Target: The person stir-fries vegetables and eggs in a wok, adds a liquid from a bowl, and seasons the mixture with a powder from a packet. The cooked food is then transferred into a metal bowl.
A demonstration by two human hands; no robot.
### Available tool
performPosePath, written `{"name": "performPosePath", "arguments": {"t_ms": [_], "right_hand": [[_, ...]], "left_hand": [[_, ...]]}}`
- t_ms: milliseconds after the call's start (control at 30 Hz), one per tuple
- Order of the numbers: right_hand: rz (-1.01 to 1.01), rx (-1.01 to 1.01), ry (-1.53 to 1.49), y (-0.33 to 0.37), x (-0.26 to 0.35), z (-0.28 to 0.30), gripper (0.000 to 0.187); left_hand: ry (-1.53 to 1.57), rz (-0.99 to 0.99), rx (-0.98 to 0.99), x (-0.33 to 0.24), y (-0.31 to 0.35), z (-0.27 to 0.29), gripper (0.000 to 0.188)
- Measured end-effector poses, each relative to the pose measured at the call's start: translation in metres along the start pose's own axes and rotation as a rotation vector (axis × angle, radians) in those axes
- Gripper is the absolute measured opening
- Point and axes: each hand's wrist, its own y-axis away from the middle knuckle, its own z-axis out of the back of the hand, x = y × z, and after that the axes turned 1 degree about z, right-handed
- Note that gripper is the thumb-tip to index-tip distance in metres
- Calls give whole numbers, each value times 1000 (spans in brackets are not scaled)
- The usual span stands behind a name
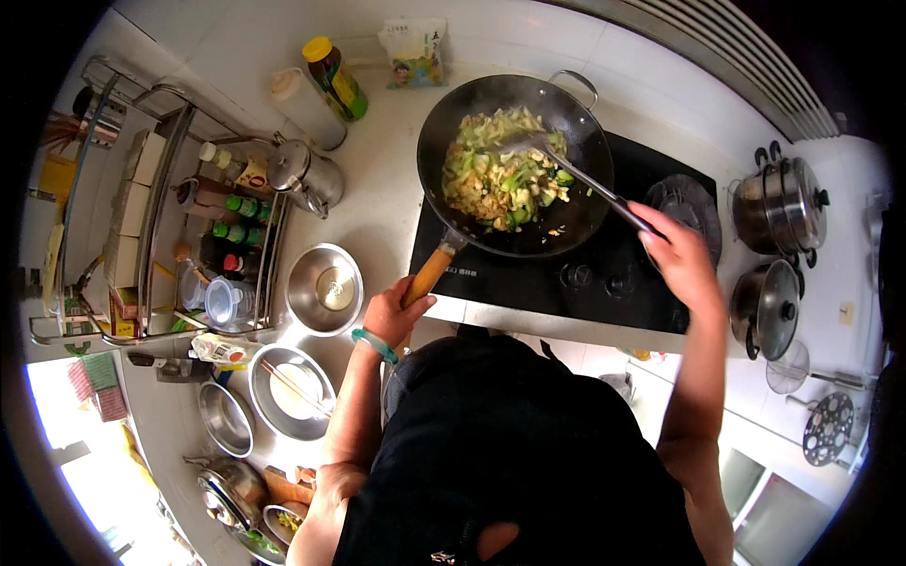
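Note:
My left hand [394, 316] is wrapped round the wooden handle [430, 274] of a dark wok [587, 132] on the cooktop. In my right hand [678, 255] is the dark grip of a metal spatula [590, 179]. The spatula slants down to the left, its blade partly in the food. Chopped pale green vegetables with yellowish-white pieces, perhaps egg, make up the food [505, 179]. It covers the wok's middle and left, and a few bits cling to its lower right wall. A small metal loop handle [576, 83] stands out at the wok's far side.
Beneath the wok lies a black glass cooktop [528, 288] with a second burner [684, 212] at right. Steel bowls [300, 291], a steel pitcher [307, 174], bottles [335, 80] and a bag [415, 52] stand left and behind. A bottle rack [160, 217] fills the left; lidded pots [779, 203] are at right.

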Motion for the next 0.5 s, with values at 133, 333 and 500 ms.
{"name": "performPosePath", "arguments": {"t_ms": [133,333,500], "right_hand": [[148,-37,180,-19,-38,-65,41],[26,-79,214,14,-59,-54,47],[-194,-294,-547,20,-107,-69,35]], "left_hand": [[22,4,38,-5,-1,4,55],[81,112,53,0,0,0,51],[92,41,44,12,-3,-3,50]]}}
